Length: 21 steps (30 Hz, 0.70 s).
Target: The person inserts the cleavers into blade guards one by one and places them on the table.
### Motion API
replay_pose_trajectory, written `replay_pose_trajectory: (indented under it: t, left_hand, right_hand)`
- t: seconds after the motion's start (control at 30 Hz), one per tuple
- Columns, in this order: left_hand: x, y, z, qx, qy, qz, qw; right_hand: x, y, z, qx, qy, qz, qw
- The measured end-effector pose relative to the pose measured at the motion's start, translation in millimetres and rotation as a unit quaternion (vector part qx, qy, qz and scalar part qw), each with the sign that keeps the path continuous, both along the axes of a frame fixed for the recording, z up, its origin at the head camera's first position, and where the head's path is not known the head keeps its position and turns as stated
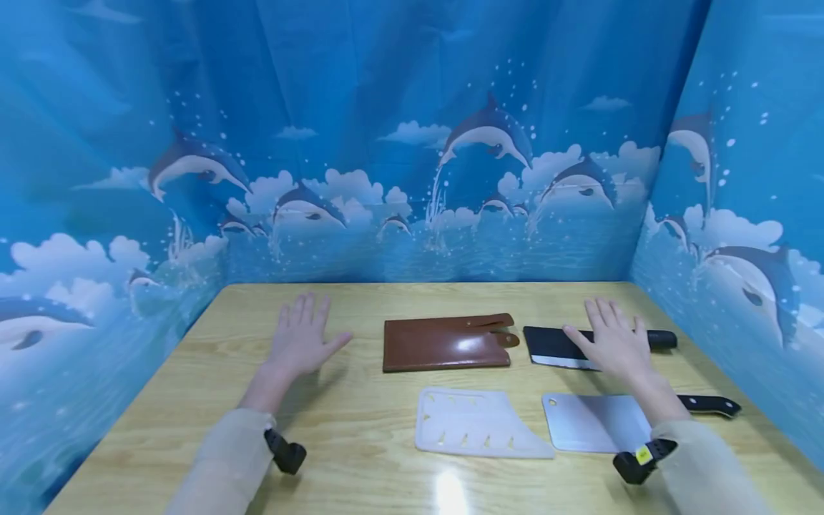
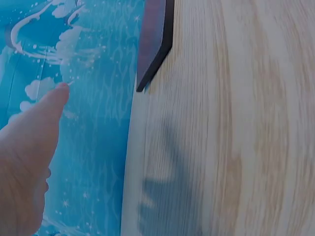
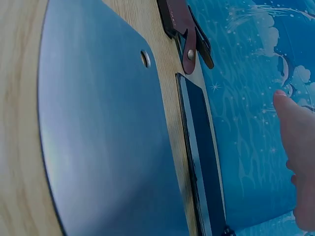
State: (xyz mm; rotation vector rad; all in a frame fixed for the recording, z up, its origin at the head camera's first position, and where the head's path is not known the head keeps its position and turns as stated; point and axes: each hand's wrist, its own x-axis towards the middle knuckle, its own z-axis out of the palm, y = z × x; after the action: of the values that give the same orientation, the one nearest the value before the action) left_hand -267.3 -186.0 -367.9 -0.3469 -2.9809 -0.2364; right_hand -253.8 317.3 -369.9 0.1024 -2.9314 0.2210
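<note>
My left grip [image 1: 299, 345], fingers spread apart, hovers left of the brown leather sheath [image 1: 428, 347]. My right grip [image 1: 618, 347], likewise spread, hovers by the black-bladed cleaver [image 1: 553, 343]; silver cleaver [image 1: 586, 422] lies nearer me, beside white blade guard [image 1: 473, 423].

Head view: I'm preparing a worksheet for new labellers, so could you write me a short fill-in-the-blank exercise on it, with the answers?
1. The silver rectangular metal cleaver has a handle coloured ____.
2. The open hand overlapping the flat black-bladed cleaver is the person's ____ hand.
3. Directly beyond the white slotted plastic cover lies a flat leather-like sheath coloured ____.
4. The leaping animals printed on the blue fabric curtain are ____.

Missing words: black; right; brown; dolphins.
</note>
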Motion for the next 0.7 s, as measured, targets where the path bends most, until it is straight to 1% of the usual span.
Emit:
replay_pose_trajectory:
  t: [0.2, 0.3, 0.43, 0.5, 0.63, 0.7]
  left_hand:
    - [-1.2, 13.5, 0.5, -0.015, 0.005, -0.009, 0.9998]
    - [-2.0, 21.7, 1.7, -0.031, 0.014, -0.018, 0.9993]
    - [0.2, 37.4, 3.7, -0.047, 0.021, -0.026, 0.9983]
    - [2.7, 47.3, 5.2, -0.047, 0.024, -0.027, 0.9982]
    - [10.3, 68.9, 11.5, -0.042, 0.029, -0.043, 0.9978]
    - [14.2, 79.2, 14.1, -0.037, 0.031, -0.060, 0.9970]
  right_hand:
    - [5.6, 14, 3.4, 0.001, 0.021, 0.009, 0.9997]
    - [8.6, 22, 5.3, -0.001, 0.038, 0.016, 0.9991]
    - [12.9, 38, 6.6, -0.010, 0.065, 0.008, 0.9978]
    - [15.4, 48, 8.2, -0.021, 0.070, 0.009, 0.9973]
    - [21.7, 68, 11.6, -0.064, 0.042, 0.026, 0.9967]
    - [25.6, 77, 12.5, -0.089, 0.018, 0.030, 0.9954]
